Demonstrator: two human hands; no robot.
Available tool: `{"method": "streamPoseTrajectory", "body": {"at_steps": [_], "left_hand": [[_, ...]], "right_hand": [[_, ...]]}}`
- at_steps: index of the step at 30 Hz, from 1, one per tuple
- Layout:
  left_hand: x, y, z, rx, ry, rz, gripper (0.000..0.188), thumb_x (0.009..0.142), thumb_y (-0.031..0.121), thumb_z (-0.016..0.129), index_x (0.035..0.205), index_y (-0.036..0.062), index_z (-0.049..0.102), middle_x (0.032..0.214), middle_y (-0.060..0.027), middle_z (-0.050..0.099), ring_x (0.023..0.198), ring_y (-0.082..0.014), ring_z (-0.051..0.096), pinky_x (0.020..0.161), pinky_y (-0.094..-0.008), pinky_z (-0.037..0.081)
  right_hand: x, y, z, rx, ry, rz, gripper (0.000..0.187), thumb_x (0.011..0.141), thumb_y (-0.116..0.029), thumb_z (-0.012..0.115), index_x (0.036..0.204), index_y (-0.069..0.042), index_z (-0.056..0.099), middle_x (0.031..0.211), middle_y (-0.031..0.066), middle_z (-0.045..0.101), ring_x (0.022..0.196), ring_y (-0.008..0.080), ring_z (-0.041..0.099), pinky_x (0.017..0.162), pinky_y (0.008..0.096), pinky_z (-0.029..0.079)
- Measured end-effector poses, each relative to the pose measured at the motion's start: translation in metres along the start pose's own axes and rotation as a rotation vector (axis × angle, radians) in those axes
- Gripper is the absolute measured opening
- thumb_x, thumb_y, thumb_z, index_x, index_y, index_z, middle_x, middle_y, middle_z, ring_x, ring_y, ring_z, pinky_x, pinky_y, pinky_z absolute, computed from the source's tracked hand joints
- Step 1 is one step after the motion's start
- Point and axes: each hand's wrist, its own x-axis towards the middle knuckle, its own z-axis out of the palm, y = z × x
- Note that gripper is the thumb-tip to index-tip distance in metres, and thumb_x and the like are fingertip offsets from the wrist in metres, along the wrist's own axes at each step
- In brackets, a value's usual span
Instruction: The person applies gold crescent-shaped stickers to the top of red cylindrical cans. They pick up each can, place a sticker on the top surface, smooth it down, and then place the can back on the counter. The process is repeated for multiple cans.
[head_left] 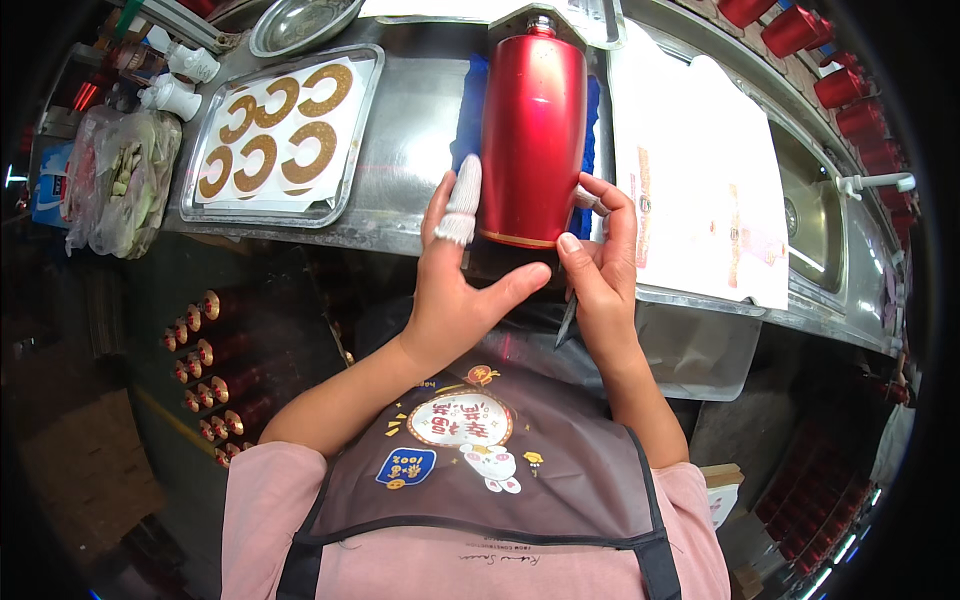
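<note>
A glossy red bottle (534, 140) with a metallic threaded neck lies lengthwise before me, its neck pointing away and its gold-edged base toward me. Along its left side stretch the fingers of my left hand (452, 260), with a white knitted finger cover (461, 200) on one; the thumb is spread away below the base. My right hand (603, 250) grips the lower right corner of the bottle, thumb at the base edge and fingers on the side. A thin pointed tool (567, 322) sticks out below that palm. Blue cloth (468, 110) shows on both sides of the bottle.
On the left, a metal tray (345, 190) carries a white sheet with several gold C-shaped pieces. A metal bowl (300, 25), plastic bags (125, 180) and white spray heads (175, 98) stand nearby. White paper (700, 170) covers the right side, beside a sink (815, 230).
</note>
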Motion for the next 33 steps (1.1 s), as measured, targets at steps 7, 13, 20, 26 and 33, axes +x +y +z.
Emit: {"method": "streamPoseTrajectory", "body": {"at_steps": [7, 13, 20, 26, 33], "left_hand": [[-0.03, -0.009, -0.012, 0.319, 0.015, 0.236, 0.071, 0.081, 0.017, 0.083, 0.146, 0.0042, 0.056, 0.152, -0.0181, 0.054, 0.152, -0.0414, 0.033, 0.119, -0.068, 0.007], [-0.024, -0.01, -0.016, 0.455, -0.036, 0.344, 0.069, 0.08, 0.015, 0.083, 0.144, 0.0055, 0.059, 0.148, -0.0223, 0.056, 0.148, -0.0455, 0.039, 0.119, -0.068, 0.004], [-0.011, 0.006, -0.019, 0.658, -0.057, 0.46, 0.051, 0.077, 0.018, 0.082, 0.127, 0.012, 0.074, 0.15, -0.0276, 0.052, 0.142, -0.051, 0.044, 0.117, -0.0704, 0.012], [0.003, 0.026, -0.015, 0.762, -0.059, 0.562, 0.044, 0.076, 0.015, 0.081, 0.12, 0.0187, 0.079, 0.153, -0.0275, 0.048, 0.139, -0.0536, 0.045, 0.116, -0.0706, 0.017], [0.025, 0.016, -0.002, 0.628, 0.018, 0.519, 0.069, 0.075, 0.014, 0.085, 0.139, 0.0041, 0.063, 0.152, -0.0252, 0.051, 0.133, -0.0449, 0.055, 0.113, -0.0607, 0.035]], "right_hand": [[-0.002, -0.005, 0.023, -0.486, 0.143, -0.041, 0.08, 0.083, -0.026, 0.084, 0.144, -0.001, 0.039, 0.127, 0.0202, 0.055, 0.109, 0.0296, 0.059, 0.088, 0.0399, 0.052], [-0.003, 0.003, 0.029, -0.571, 0.192, -0.193, 0.077, 0.084, -0.027, 0.081, 0.144, 0.0, 0.04, 0.12, 0.022, 0.059, 0.112, 0.0357, 0.057, 0.092, 0.0435, 0.051], [-0.008, 0.001, 0.015, -0.435, 0.12, -0.118, 0.063, 0.092, -0.013, 0.07, 0.147, -0.002, 0.042, 0.131, 0.0172, 0.053, 0.081, 0.0142, 0.056, 0.073, 0.027, 0.049], [-0.008, 0.004, 0.004, -0.297, 0.099, -0.12, 0.055, 0.092, -0.007, 0.064, 0.145, -0.005, 0.049, 0.127, 0.0167, 0.06, 0.095, 0.0242, 0.057, 0.086, 0.0333, 0.051], [-0.013, 0.008, -0.007, -0.085, 0.05, -0.048, 0.06, 0.089, 0.002, 0.057, 0.148, -0.009, 0.052, 0.135, 0.0101, 0.06, 0.081, 0.0122, 0.052, 0.083, 0.0279, 0.048]]}}
